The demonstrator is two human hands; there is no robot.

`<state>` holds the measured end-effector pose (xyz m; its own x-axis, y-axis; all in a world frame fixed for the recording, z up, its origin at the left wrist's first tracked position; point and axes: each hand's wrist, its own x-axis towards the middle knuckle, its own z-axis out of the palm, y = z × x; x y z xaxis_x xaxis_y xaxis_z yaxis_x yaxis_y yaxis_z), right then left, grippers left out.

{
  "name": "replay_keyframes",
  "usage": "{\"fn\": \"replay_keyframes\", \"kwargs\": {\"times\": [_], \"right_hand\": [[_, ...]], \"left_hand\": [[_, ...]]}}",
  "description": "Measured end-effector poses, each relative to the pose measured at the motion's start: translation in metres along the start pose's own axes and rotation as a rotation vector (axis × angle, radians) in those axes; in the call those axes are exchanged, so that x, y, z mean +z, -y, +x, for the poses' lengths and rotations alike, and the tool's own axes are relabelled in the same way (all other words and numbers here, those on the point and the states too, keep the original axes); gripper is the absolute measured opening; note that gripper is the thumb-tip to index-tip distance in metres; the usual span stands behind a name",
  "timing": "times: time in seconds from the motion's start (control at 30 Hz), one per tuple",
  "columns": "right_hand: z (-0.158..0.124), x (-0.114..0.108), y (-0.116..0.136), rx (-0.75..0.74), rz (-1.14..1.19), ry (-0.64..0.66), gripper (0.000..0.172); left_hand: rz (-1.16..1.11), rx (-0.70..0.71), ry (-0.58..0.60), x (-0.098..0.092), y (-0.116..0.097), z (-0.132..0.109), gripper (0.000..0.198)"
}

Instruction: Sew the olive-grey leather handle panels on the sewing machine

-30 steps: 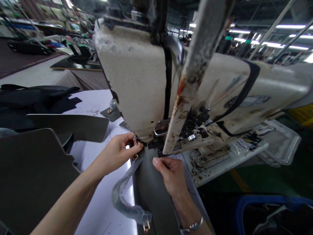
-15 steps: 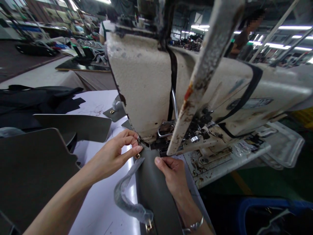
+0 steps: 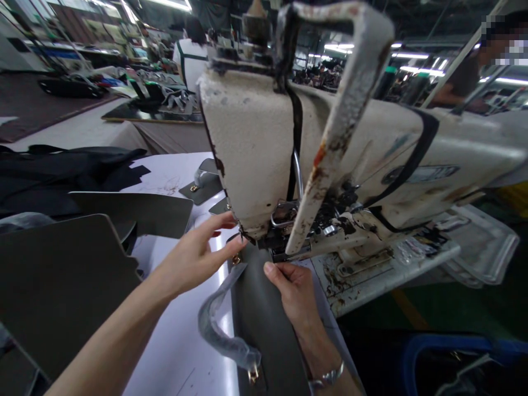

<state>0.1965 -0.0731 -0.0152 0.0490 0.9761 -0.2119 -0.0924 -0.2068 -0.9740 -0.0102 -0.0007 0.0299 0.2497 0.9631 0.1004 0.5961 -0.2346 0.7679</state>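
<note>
Head view shows the left hand (image 3: pixel 197 257), its grip spread beside the sewing machine (image 3: pixel 251 143), and the right hand (image 3: pixel 297 294), its grip pinching the gray piece (image 3: pixel 264 324) partly under the machine, on a white worktop (image 3: pixel 177 335) in a big room with bright lights (image 3: pixel 414 55).

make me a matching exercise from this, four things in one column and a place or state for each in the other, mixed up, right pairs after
Things
1. handle
2. metal band
3. bar
4. right hand

Place or state
A. around the right wrist
B. rust-stained, in front of the machine
C. thumb on the dark grey panel
D. wrapped in clear plastic

Right pairs: 1-D, 2-A, 3-B, 4-C
</note>
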Motion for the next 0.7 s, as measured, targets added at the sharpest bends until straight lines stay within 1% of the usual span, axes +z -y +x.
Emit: {"fn": "replay_keyframes", "kwargs": {"times": [0.07,0.13,0.23,0.33,0.43,0.5,0.6,0.7], "right_hand": [[0.000,0.000,0.001,0.004,0.006,-0.012,0.040],[-0.001,0.000,0.002,0.014,0.000,-0.016,0.040],[-0.001,-0.001,0.003,0.020,-0.011,-0.004,0.042],[-0.001,0.000,0.004,0.025,0.003,-0.002,0.042],[0.000,0.000,0.004,0.027,0.028,-0.006,0.041],[0.000,0.001,0.003,0.024,0.024,-0.009,0.042],[0.000,0.001,0.003,0.010,-0.004,-0.014,0.041],[0.000,0.000,0.003,-0.010,-0.017,-0.019,0.038]], "left_hand": [[-0.094,0.050,0.144,0.013,-0.005,0.007,0.043],[-0.122,0.059,0.198,0.022,-0.007,0.013,0.037],[-0.228,0.006,0.197,0.024,-0.011,0.016,0.035],[-0.326,-0.102,0.211,0.022,-0.018,0.016,0.036],[-0.377,-0.208,0.208,0.021,-0.023,0.016,0.035],[-0.391,-0.227,0.202,0.021,-0.024,0.015,0.033],[-0.408,-0.199,0.202,0.023,-0.022,0.015,0.030],[-0.404,-0.235,0.184,0.023,-0.021,0.017,0.030]]}}
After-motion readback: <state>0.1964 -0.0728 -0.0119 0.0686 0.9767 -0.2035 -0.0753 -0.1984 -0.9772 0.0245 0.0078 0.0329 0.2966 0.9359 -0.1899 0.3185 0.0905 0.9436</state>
